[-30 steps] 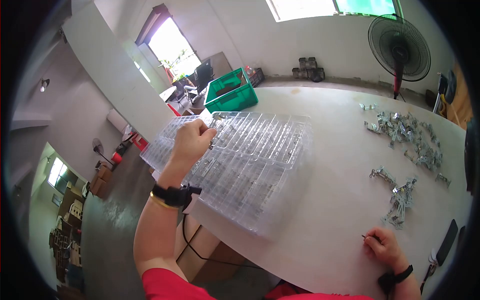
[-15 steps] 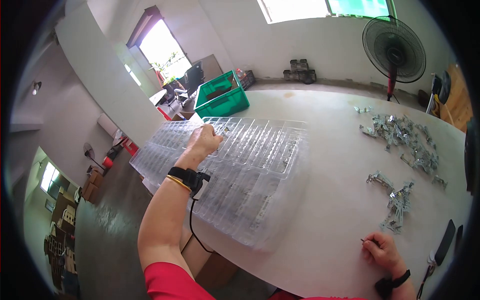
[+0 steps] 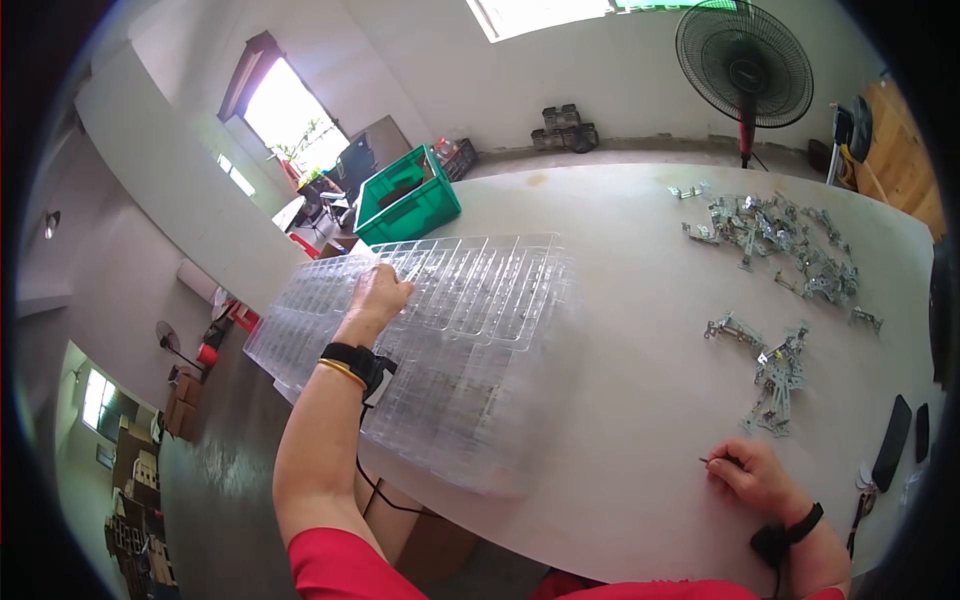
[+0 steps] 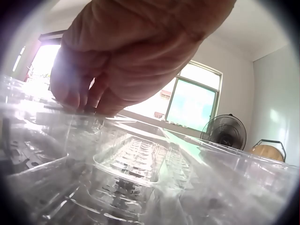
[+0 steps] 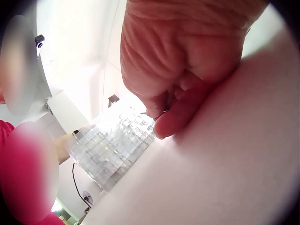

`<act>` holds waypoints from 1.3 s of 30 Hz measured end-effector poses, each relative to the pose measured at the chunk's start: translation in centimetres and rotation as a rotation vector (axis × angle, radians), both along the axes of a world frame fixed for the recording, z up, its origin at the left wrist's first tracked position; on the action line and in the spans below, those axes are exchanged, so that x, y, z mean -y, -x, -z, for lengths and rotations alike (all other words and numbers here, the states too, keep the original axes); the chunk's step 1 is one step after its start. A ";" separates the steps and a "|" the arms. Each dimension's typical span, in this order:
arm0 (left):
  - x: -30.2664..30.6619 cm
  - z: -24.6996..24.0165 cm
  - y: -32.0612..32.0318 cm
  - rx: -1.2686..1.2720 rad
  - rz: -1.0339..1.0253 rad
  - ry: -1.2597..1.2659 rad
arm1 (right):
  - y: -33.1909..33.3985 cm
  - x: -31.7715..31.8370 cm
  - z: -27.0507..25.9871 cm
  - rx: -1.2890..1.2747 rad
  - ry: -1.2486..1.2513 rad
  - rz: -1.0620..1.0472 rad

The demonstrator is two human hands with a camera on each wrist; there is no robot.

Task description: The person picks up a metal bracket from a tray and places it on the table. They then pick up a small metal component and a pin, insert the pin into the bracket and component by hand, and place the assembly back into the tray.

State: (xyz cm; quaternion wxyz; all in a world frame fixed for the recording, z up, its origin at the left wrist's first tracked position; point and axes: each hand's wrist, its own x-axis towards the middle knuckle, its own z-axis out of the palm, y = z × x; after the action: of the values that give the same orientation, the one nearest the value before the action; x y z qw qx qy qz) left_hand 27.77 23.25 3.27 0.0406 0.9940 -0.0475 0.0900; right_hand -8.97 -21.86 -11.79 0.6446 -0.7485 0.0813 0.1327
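Observation:
My left hand [image 3: 378,293] reaches over a clear plastic compartment tray [image 3: 530,245] stacked on others. Its curled fingers point down into a compartment in the left wrist view, their tips at the tray's walls [image 4: 117,161]. A small dark metal piece [image 4: 89,109] shows between those fingertips, mostly hidden. Silvery stamped metal parts lie in rows under the clear plastic. Low on the right of the table, my right hand [image 3: 757,478] rests on its side. Its thumb and fingers pinch a thin dark piece [image 3: 705,460] whose tip sticks out.
Loose metal brackets [image 3: 780,235] form a large heap at the back right, with a smaller heap [image 3: 775,375] nearer me. A green crate [image 3: 415,212] stands behind the trays. Black-handled scissors [image 3: 890,445] lie at the right edge. A cable [image 3: 375,485] hangs from my left wrist.
The head view has swung right, so the scene sits further left. My left hand stays over the same part of the tray, lower among its compartments. My right hand keeps its pinch.

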 end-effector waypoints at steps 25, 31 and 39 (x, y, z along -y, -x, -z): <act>27.1 4.7 30.4 -0.105 0.878 0.536 | 0.5 2.6 0.6 0.436 0.033 -0.456; 33.3 8.4 26.6 -0.348 0.844 0.491 | 1.0 2.7 0.7 0.440 0.052 -0.462; 35.7 12.3 24.8 -0.512 0.849 0.325 | 0.9 2.6 1.4 0.447 0.042 -0.490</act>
State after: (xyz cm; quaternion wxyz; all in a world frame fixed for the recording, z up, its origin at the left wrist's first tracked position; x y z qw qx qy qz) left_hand 2.94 -12.48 -9.06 0.2377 0.8583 -0.4203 -0.1738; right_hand -9.91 -24.43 -13.15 0.5801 -0.7694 -0.2417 0.1146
